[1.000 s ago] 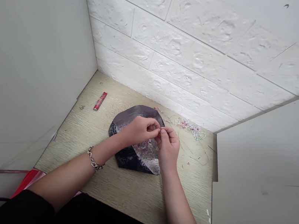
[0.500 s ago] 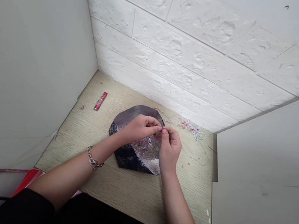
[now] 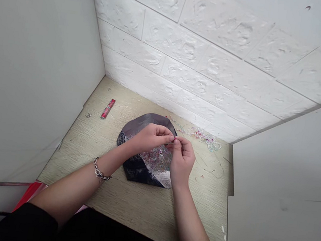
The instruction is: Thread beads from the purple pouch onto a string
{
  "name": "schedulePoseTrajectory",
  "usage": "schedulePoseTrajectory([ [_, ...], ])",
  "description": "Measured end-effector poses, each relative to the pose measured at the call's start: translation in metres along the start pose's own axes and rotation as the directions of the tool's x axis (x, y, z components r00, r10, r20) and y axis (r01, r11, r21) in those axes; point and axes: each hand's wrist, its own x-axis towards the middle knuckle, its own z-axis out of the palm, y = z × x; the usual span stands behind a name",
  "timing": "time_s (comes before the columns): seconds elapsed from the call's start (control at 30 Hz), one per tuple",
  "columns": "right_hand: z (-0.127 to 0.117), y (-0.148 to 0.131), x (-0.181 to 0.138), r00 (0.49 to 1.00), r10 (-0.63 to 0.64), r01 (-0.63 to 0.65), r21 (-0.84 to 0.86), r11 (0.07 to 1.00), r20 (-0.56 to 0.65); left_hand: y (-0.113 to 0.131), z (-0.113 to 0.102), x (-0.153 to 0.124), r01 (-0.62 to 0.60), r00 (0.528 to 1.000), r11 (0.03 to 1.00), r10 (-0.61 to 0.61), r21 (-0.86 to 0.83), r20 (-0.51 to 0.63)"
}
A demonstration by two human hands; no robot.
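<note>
- Left hand [image 3: 150, 137]: grip pinched closed, thumb and forefinger on a tiny pink bead [image 3: 174, 139].
- Right hand [image 3: 183, 162]: grip also pinched closed on the same bead, its fingertips touching the left hand's.
- The bead is held in the air above the far right part of a dark tray [image 3: 132, 168], mid worktop [image 3: 135, 209].
- Loose beads [image 3: 159, 159] are piled in the tray under the hands.
- Chain bracelet [image 3: 99, 171] on the left wrist.
- Red tube [image 3: 107, 108] lies far left; a beaded strand [image 3: 203, 136] lies far right by the wall.
</note>
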Motion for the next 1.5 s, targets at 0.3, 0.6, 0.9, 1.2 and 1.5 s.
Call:
schedulePoseTrajectory([
  [0.3, -0.002, -0.004, 0.0, 0.999, -0.028, 0.026, -0.119, 0.993, -0.016, -0.001, 0.0, 0.0, -0.01, 1.0, 1.0, 0.011, 0.02, -0.006],
  [0.6, -0.006, -0.001, 0.004, 0.981, -0.193, 0.192, -0.189, 0.963, 0.01, -0.002, 0.0, 0.0, 0.009, 0.997, 1.0, -0.01, 0.01, 0.071],
  [0.9, -0.008, -0.007, 0.006, 0.964, -0.26, 0.265, -0.206, 0.942, 0.052, 0.001, -0.005, -0.002, 0.072, 0.965, 0.996, -0.056, -0.052, 0.257],
  [1.2, -0.013, 0.007, 0.014, 0.985, -0.059, 0.11, -0.33, 0.938, 0.16, -0.005, -0.005, 0.002, 0.069, 0.997, 0.996, -0.071, -0.062, -0.021],
  [1.5, -0.017, 0.018, 0.012, 0.929, 0.189, 0.284, -0.941, 0.182, 0.317, -0.009, -0.01, 0.005, 0.069, 0.974, 0.964, -0.12, -0.256, -0.19],
])
